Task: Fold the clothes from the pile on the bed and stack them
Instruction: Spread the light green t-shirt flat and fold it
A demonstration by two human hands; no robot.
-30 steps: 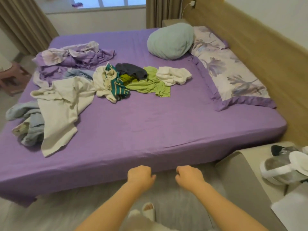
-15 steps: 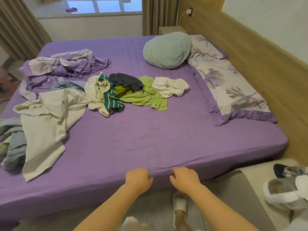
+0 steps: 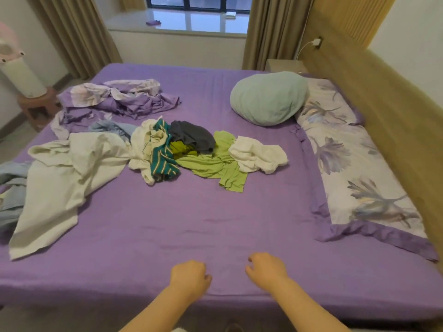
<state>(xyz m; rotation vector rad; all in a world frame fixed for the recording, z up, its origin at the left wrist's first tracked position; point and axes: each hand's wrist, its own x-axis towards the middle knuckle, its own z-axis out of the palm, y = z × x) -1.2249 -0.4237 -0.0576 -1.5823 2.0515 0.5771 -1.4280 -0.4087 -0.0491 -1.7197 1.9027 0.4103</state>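
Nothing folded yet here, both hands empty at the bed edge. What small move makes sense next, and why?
Probably reach the right hand forward to the green shirt, the pile's nearest garment. Both it and the left hand are loosely curled over the bare purple sheet, holding nothing, and no stack exists yet.

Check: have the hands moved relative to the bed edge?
Yes. Left hand and right hand moved forward, from short of the bed edge to over the sheet.
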